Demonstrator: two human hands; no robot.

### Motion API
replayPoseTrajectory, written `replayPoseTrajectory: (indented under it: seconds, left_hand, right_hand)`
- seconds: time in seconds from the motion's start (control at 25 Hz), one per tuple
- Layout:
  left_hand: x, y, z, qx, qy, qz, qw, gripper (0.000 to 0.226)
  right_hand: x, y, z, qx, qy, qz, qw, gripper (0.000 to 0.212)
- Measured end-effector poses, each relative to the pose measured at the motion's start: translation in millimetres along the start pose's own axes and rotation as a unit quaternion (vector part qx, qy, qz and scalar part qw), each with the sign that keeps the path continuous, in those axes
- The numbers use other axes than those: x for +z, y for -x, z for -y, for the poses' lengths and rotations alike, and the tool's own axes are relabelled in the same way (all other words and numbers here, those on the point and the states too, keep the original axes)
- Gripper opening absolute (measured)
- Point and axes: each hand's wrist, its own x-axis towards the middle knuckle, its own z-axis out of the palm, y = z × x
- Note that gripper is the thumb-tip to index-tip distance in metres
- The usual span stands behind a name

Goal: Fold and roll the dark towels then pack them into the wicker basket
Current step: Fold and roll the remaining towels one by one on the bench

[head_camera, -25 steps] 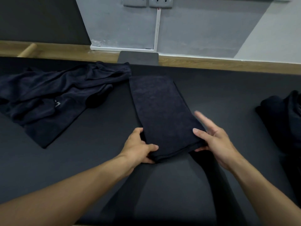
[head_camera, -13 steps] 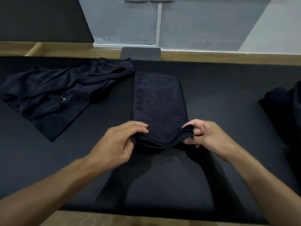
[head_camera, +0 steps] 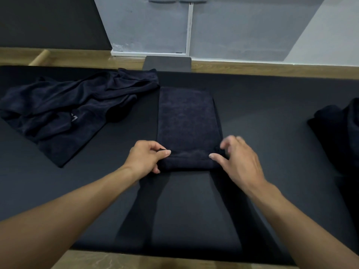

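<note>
Head view: a folded dark towel point(head_camera: 186, 121) lies as a long strip in the middle of the table point(head_camera: 272, 181). It runs from near the far edge toward the person. Its near end is turned up into a thick little roll. The left grip point(head_camera: 144, 159) holds the left end of that roll, with the thumb on top and the fingers curled under. The right grip point(head_camera: 240, 162) is at the right end. It is open wide, its spread fingers look blurry, and its thumb tip touches the roll. A second dark towel point(head_camera: 68, 113) lies crumpled near the far left corner, just beside the strip. More dark cloth point(head_camera: 338, 131) sits at the right edge. A flat grey pad point(head_camera: 168, 64) rests at the far edge.
</note>
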Motion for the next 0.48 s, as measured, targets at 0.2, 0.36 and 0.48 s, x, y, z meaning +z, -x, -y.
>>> replayPoseTrajectory:
  seconds: [0.2, 0.36, 0.48]
  left_hand:
    - [5, -3, -11, -0.069, 0.037, -0.047, 0.996, 0.021]
    - [5, -4, -7, -0.005, -0.027, -0.1, 0.995, 0.022]
    - [4, 7, 3, 0.366, -0.245, -0.144, 0.886, 0.011]
  right_hand:
    - [17, 15, -5, -0.345, 0.042, -0.036, 0.937, 0.023]
    - [21, 13, -10, -0.297, 0.066, 0.009, 0.952, 0.036]
    - [20, 5, 0, -0.293, 0.091, 0.013, 0.952, 0.023]
